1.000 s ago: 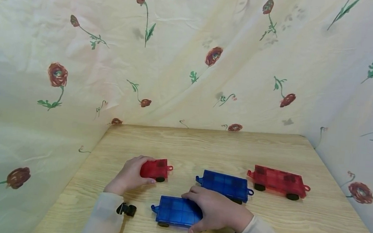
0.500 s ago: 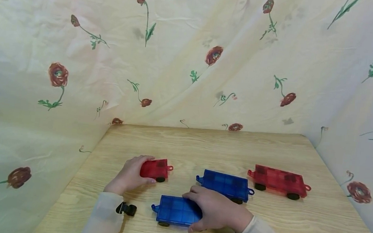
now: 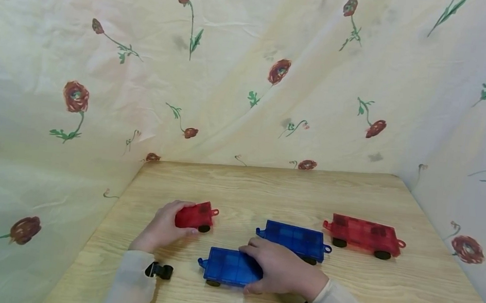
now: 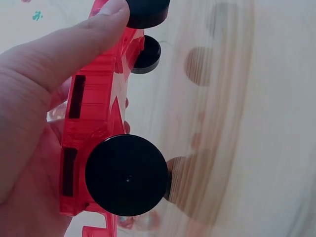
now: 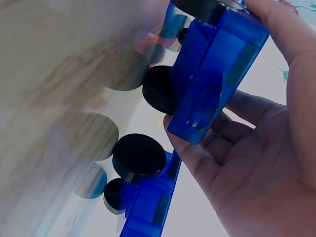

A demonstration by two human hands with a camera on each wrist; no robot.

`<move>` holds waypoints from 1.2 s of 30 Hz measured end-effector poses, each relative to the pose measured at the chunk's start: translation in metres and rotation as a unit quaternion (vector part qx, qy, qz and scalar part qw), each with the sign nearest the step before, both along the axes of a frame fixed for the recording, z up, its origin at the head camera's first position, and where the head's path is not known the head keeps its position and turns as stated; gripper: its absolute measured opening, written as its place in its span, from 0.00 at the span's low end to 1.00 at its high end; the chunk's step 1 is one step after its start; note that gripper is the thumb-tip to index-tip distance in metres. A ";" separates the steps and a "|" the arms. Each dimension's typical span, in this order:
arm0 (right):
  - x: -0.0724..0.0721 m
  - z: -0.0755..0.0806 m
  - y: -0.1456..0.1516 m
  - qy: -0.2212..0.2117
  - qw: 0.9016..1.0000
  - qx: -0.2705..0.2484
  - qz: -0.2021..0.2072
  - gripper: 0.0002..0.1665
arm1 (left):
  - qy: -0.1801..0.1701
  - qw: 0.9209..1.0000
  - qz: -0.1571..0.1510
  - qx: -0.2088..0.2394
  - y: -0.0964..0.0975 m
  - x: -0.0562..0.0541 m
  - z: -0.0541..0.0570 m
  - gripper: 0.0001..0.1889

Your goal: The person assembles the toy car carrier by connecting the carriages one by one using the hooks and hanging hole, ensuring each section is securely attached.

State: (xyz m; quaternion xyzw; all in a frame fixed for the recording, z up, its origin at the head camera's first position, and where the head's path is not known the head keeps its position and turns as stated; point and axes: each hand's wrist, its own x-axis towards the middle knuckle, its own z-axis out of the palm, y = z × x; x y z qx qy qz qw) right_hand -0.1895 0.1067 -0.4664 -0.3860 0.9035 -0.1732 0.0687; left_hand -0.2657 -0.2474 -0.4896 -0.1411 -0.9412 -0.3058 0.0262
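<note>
My left hand (image 3: 161, 226) grips a translucent red toy wagon (image 3: 195, 215) from its left end, thumb along the near side. A loop coupling sticks out at its right end, and the left wrist view shows its black wheels (image 4: 127, 175) beside the table surface. Near the front, my right hand (image 3: 277, 269) holds a translucent blue toy wagon (image 3: 229, 266) by its right end, fingers over the far edge and thumb on the near edge. A hook points left from it. My hand covers its right end in the head view.
A second blue wagon (image 3: 292, 237) stands just behind my right hand. Farther right is another red wagon (image 3: 364, 234), with its hook close to that blue one. All are on a wooden table (image 3: 266, 188) enclosed by floral cloth (image 3: 233, 72).
My left hand has shifted slightly left and away with the red wagon. The blue wagon in my right hand has moved a little away from me. The other two wagons have stayed put.
</note>
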 end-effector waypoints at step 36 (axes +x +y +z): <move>-0.029 -0.002 -0.007 0.053 0.997 0.012 -0.058 0.50 | -0.008 0.998 0.017 0.063 -0.024 0.000 0.001 0.39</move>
